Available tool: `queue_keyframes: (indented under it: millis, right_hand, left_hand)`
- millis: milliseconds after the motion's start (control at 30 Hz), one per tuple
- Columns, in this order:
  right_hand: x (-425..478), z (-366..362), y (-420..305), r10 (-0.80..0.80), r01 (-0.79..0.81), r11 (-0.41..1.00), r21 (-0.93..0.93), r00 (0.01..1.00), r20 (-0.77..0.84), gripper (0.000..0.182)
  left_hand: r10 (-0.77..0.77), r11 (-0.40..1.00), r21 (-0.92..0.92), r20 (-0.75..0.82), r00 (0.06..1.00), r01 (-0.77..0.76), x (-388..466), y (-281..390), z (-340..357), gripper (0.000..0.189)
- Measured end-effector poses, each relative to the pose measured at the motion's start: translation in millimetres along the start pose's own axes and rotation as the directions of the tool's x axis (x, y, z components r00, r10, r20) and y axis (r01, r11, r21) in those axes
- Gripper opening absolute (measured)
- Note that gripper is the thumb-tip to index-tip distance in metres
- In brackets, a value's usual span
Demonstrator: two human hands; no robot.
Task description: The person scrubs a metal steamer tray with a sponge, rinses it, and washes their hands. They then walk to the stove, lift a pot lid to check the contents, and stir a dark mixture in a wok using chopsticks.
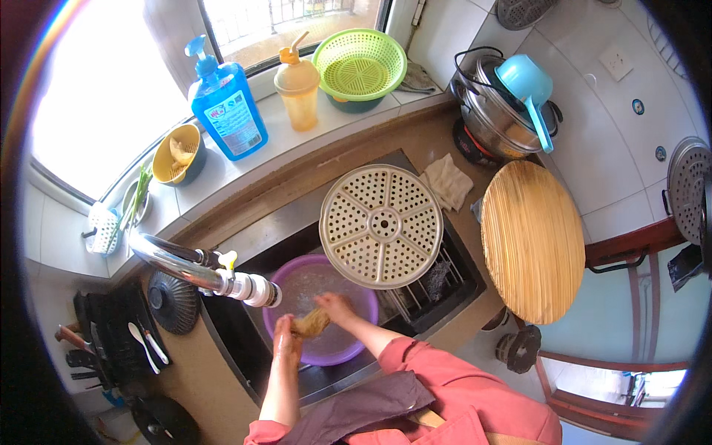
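Both my hands are over a purple plastic basin (pixel 364 346) that holds cloudy water and sits in the dark sink (pixel 236 334). Between them is a wet yellowish-brown cloth (pixel 312 324), or something like one. My left hand (pixel 287 339) grips its left end, and my right hand (pixel 335 308) has the right end. Just left of the basin's rim hangs the spout of a chrome faucet (pixel 183 267) with a white nozzle. A round perforated metal steamer tray (pixel 356 233) rests across the sink and overlaps the basin's back right edge.
Along the windowsill stand a blue pump bottle (pixel 231 117), an orange cup with a straw (pixel 297 94) and a green colander (pixel 359 64). At right are a round wooden board (pixel 534 245) and a steel pot (pixel 489 111) topped by a blue ladle (pixel 525 80). A knife rack (pixel 100 328) stands left.
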State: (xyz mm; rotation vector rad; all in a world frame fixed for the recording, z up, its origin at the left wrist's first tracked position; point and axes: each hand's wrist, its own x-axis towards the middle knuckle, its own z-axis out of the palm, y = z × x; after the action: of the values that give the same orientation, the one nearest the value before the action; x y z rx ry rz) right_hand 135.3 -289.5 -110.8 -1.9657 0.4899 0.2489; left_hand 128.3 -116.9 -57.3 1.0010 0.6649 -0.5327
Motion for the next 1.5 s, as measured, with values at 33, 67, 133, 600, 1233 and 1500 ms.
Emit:
queue_keyframes:
  millis: [33,67,133,600,1233,1500]
  right_hand:
    - [4,1,15,0.169,-0.172,0.981,0.094,0.985,0.039,0.027]
    - [-10,-5,9,-0.13,0.112,0.936,-0.334,0.991,-0.031,0.022]
    - [-16,-10,28,-0.489,0.579,0.707,-0.407,0.815,0.311,0.02]
    - [-145,-32,-120,-0.644,0.652,0.759,0.01,0.747,0.164,0.013]
    - [-19,1,35,-0.231,0.35,0.808,-0.474,0.928,0.292,0.022]
    - [-96,-29,-92,-0.42,0.387,0.907,0.168,0.862,0.283,0.021]
  left_hand:
    - [0.024,0.992,0.127,-0.013,1.0,-0.022,-17,17,16,0.04]
    - [-0.016,0.989,0.146,-0.064,0.998,0.026,-17,18,8,0.042]
    - [-0.104,0.972,0.192,-0.152,0.983,0.132,-18,19,-1,0.049]
    - [-0.581,0.713,-0.212,0.357,0.732,0.669,11,-9,-1,0.036]
    - [-0.189,0.981,-0.067,-0.173,0.967,0.18,-18,10,2,0.037]
    - [-0.479,0.798,-0.319,0.179,0.859,0.511,-11,-1,20,0.043]
